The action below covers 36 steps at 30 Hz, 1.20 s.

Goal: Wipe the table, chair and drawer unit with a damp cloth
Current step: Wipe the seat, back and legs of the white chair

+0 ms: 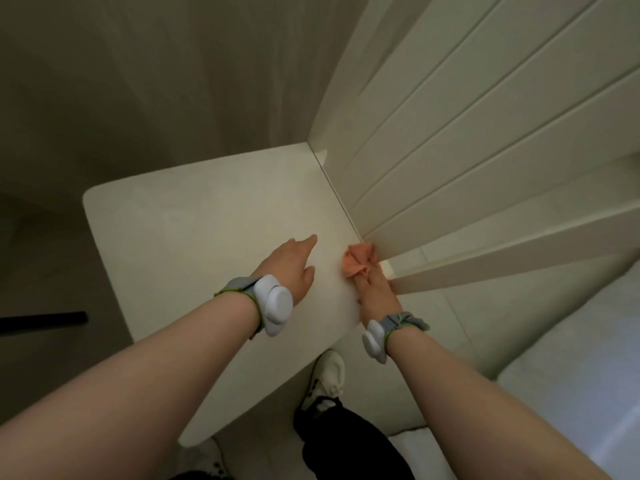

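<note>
Against chair back point(485, 133), right hand point(375, 292) holds cloth point(358, 259)

A white lace-up sneaker point(328, 377) stands on the pale grey floor point(55, 368), with a black trouser leg point(349, 445) over its ankle; a second white shoe point(203, 457) shows partly at the bottom edge. A flat black bar point(43, 320) lies on the floor at the left. A grey-beige curtain point(173, 64) hangs behind, and a white padded surface point(575, 393) fills the lower right.

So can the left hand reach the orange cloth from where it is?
Probably yes. The left hand is open over the chair seat, close beside the orange cloth, with only bare seat between them. The right hand holds the cloth at the foot of the backrest.
</note>
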Available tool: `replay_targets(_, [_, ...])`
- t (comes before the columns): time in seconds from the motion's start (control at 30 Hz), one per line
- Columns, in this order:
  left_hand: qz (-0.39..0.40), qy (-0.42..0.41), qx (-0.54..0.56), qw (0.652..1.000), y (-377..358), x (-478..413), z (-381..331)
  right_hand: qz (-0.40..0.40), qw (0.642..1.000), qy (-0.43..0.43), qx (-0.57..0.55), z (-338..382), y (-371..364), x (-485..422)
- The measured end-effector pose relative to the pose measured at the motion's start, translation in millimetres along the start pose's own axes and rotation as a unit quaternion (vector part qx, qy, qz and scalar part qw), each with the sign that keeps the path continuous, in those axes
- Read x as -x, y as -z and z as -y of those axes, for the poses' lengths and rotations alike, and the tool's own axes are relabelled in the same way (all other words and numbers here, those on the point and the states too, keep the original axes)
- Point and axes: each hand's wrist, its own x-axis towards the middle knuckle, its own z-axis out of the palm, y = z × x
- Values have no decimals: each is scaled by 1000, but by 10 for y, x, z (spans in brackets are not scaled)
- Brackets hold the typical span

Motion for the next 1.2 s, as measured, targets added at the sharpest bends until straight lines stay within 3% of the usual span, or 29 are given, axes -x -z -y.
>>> replay_targets(0.1, [22,14,4,1000,-58,226,5,44,997,-16,-60,-50,28,211])
replay_targets(0.27, [42,47,4,998,-4,606,11,137,987,-67,-57,-56,227,343])
replay_targets(0.4, [36,48,-12,998,219,972,-157,136,984,-90,-71,45,523,808])
replay_targets(0.5, [36,48,-21,998,355,1157,-291,67,980,-110,-151,79,683,1200])
replay_targets(0.67, [40,23,-44,998,620,1554,-790,-57,930,-158,-326,254,1196,1905])
replay_targets(0.93, [-27,-26,-46,998,939,1780,-1828,-232,879,-114,-401,110,2411,2519])
replay_targets(1.2, [-78,-51,-38,995,1022,1836,-2862,-277,860,-36,-428,-402,3417,3069])
